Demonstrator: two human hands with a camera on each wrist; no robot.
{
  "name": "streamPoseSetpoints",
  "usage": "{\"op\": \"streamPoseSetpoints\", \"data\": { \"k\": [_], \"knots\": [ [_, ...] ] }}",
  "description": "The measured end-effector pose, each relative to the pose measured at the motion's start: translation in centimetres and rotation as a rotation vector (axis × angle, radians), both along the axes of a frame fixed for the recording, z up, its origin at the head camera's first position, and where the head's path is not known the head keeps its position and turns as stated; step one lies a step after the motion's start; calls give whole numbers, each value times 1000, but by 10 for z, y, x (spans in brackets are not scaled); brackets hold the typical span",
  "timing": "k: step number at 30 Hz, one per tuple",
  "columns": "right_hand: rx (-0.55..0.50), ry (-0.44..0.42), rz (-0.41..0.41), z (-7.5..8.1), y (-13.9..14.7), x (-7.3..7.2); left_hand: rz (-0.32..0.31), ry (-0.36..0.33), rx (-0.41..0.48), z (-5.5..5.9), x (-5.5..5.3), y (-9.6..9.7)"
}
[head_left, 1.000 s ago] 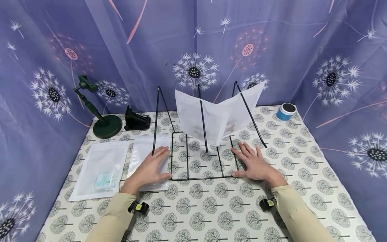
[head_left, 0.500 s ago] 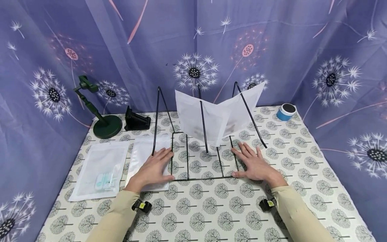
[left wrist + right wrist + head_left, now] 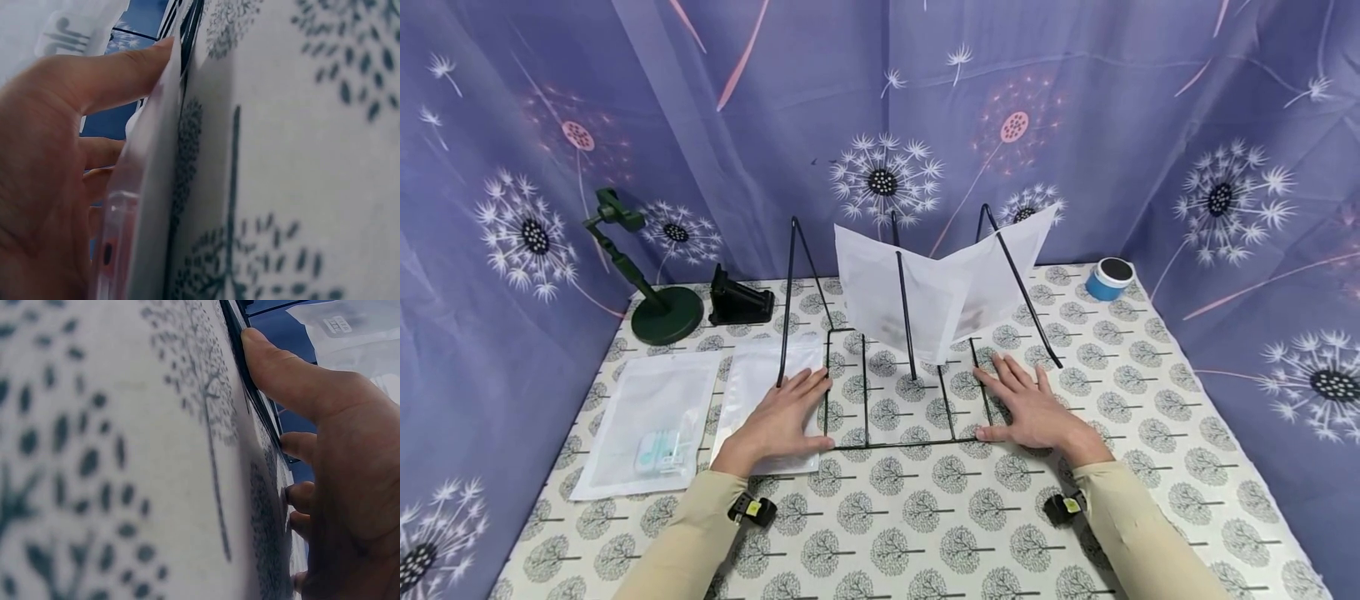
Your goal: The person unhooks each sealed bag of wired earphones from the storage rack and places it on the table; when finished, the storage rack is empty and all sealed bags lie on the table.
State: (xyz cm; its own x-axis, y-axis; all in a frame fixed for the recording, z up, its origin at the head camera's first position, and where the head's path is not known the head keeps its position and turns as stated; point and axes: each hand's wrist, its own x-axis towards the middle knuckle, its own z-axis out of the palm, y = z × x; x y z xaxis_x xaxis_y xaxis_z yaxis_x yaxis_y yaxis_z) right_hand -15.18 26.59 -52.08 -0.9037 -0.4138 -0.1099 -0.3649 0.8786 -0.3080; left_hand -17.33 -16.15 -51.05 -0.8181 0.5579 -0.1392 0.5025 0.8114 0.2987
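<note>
Even, soft light fills the head view, bright without glare, leaving only faint shadows under the hands and wire rack (image 3: 902,367). Straight lines bow toward the edges. Both wrist views are dimmer and blurred, the patterned surface (image 3: 300,150) smeared up close.

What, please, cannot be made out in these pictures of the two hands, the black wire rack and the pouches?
- Contents of the two white pouches standing in the black wire rack: head view, dim blurs through frosted plastic.
- Contents of the flat clear pouch: the left hand covers it.
- Right hand fingertips: right wrist view, cut off, blurred.
- Small items in the frosted pouch: too small.
</note>
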Motion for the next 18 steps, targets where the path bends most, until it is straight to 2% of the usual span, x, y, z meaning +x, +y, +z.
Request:
{"op": "streamPoseSetpoints", "data": {
  "k": [13, 15, 18],
  "knots": [
    [-21, 2, 10, 6, -1, 0, -14, 12, -6, -2, 0, -2],
    [-65, 11, 9, 9, 0, 0, -19, 17, 1, -3, 0, -2],
    [-212, 36, 5, 15, -2, -1, -20, 17, 14, -2, 0, -3]
  ]
}}
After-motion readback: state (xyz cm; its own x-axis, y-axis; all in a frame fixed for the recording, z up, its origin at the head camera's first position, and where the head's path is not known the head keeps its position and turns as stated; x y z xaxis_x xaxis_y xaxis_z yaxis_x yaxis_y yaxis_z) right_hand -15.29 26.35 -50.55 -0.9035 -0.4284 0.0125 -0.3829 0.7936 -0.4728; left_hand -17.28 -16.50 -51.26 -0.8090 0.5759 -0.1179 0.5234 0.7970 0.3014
